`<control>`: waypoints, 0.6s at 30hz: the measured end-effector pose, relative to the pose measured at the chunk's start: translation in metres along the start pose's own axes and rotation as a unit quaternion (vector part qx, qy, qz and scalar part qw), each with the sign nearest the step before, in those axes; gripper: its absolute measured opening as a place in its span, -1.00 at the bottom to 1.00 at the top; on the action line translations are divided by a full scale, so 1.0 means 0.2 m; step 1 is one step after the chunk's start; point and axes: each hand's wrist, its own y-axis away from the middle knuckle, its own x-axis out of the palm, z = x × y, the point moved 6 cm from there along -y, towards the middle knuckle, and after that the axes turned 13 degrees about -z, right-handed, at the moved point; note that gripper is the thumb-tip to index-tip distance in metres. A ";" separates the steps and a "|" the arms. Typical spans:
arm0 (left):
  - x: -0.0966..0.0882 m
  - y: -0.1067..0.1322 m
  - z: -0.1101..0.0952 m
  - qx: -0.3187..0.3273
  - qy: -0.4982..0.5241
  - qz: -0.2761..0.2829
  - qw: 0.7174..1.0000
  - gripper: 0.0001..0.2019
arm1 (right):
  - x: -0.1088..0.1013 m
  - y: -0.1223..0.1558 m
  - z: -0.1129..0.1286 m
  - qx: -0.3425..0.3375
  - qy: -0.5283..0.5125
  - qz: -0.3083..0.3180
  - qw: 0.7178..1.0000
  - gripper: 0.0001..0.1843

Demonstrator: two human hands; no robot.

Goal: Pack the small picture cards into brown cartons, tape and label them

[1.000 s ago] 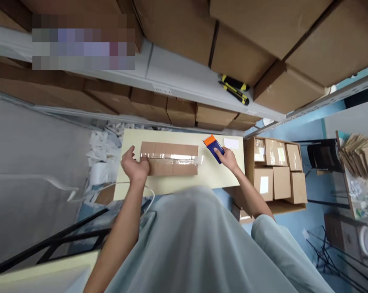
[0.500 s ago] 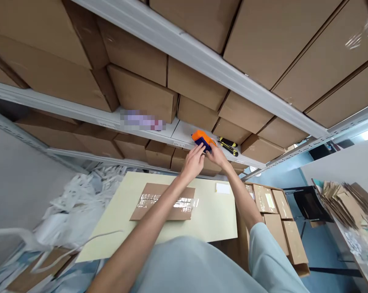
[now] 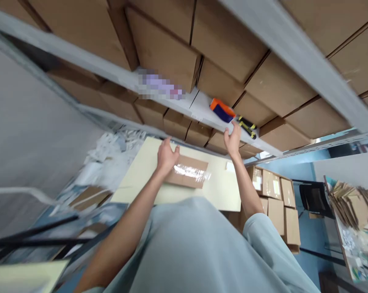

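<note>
Carton [image 3: 187, 173] on table [image 3: 223, 193] beside shelves [image 3: 202, 106]

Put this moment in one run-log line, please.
Left hand: over left end of taped box, contact unclear; right hand: open, near orange-blue dispenser; orange-blue dispenser: on shelf, beside yellow-black cutters; taped box: on table

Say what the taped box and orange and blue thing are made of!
The taped box looks like cardboard: matt and brown. Its tape seems clear plastic, glossy with glare. The orange and blue thing is probably plastic, from bright colours; blur hides its finish.
</note>
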 end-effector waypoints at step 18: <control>0.00 0.34 0.50 -0.060 -0.094 0.143 0.983 -0.43 | 0.57 1.29 0.17 0.144 0.045 0.332 0.931 -0.09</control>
